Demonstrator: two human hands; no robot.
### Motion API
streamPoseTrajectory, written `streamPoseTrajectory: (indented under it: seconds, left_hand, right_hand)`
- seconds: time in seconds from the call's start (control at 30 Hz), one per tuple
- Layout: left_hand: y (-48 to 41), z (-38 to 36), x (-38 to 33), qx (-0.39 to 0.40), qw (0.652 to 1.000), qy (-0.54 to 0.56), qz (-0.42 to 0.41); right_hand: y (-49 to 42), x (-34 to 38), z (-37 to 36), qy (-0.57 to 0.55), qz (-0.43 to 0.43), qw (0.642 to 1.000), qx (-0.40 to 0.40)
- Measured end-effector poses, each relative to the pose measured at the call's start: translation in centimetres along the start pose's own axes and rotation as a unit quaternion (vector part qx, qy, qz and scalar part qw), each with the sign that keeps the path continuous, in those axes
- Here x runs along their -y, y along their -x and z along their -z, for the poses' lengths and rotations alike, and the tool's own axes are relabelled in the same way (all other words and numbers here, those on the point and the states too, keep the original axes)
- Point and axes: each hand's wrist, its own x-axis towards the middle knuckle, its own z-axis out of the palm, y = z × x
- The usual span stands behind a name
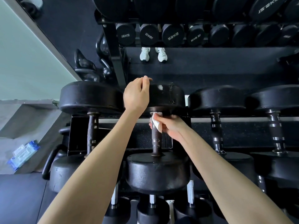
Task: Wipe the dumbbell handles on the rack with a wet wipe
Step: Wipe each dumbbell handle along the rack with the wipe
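Note:
A black dumbbell (pixel 157 172) lies on the top shelf of the rack (pixel 163 120), its dark knurled handle (pixel 156 139) running away from me. My right hand (pixel 171 126) holds a white wet wipe (pixel 156 121) wrapped around the far end of that handle. My left hand (pixel 137 94) grips the left side of the dumbbell's far head (pixel 168 96), fingers curled over its top edge. To the left lies another dumbbell with a dark handle (pixel 92 130). To the right lie two with chrome-ringed handles (pixel 216 131).
A mirror behind the rack reflects several dumbbell ends (pixel 173 35) and a pair of white shoes (pixel 152 54). Kettlebells (pixel 87 67) stand at the left. A blue wet-wipe pack (pixel 23 155) lies on a grey ledge at the far left. Smaller dumbbells sit on a lower shelf.

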Motion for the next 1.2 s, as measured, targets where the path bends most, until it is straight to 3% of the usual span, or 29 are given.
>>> streamPoseTrajectory:
  seconds: [0.13, 0.23, 0.33, 0.43, 0.5, 0.57, 0.67, 0.73, 0.8, 0.87, 1.0, 1.1, 1.2]
  left_hand:
    - [-0.1, -0.1, 0.0, -0.002, 1.0, 0.006, 0.001]
    - [0.0, -0.1, 0.0, -0.003, 1.0, 0.001, 0.002]
    - [0.1, -0.2, -0.1, -0.005, 1.0, -0.008, 0.0]
    - [0.1, -0.2, -0.2, -0.009, 1.0, -0.019, 0.0]
    - [0.1, -0.2, -0.2, -0.008, 1.0, -0.021, -0.001]
    - [0.1, -0.2, -0.2, -0.004, 1.0, -0.022, 0.0]
    - [0.2, -0.2, -0.1, -0.006, 1.0, -0.018, -0.003]
    - [0.1, -0.1, -0.1, -0.005, 1.0, -0.015, -0.003]
    - [0.3, -0.1, -0.1, -0.002, 1.0, -0.011, -0.001]
    - [0.3, -0.1, -0.2, -0.002, 1.0, -0.008, 0.0]
    - [0.3, 0.0, -0.2, -0.004, 1.0, -0.004, 0.002]
    - [0.4, 0.1, -0.3, -0.002, 1.0, -0.003, 0.002]
    - [0.3, 0.1, -0.3, 0.004, 1.0, -0.001, 0.005]
  right_hand:
    - [-0.6, -0.3, 1.0, -0.041, -0.019, 0.995, 0.087]
    - [-0.4, -0.5, 1.0, -0.079, 0.0, 0.993, 0.089]
    - [0.0, -1.1, -0.6, 0.037, 0.075, 0.995, -0.061]
    - [-0.1, -1.5, -3.3, 0.285, 0.165, 0.903, -0.277]
    - [-0.4, -2.0, -3.9, 0.293, 0.182, 0.888, -0.305]
    - [-0.6, -1.9, -2.6, 0.212, 0.173, 0.927, -0.257]
    - [-0.2, -1.3, -0.4, 0.013, 0.08, 0.995, -0.067]
    - [-0.4, -1.3, 0.6, -0.046, 0.035, 0.998, 0.017]
    - [-0.6, -1.3, 0.9, -0.073, 0.015, 0.996, 0.049]
    - [-0.5, -1.5, 1.0, -0.047, 0.007, 0.997, 0.061]
    - [0.8, -3.3, 2.0, 0.107, 0.0, 0.992, 0.068]
    - [2.6, -4.1, 2.4, 0.273, -0.014, 0.959, 0.07]
    - [2.8, -4.0, 2.4, 0.347, -0.016, 0.934, 0.079]
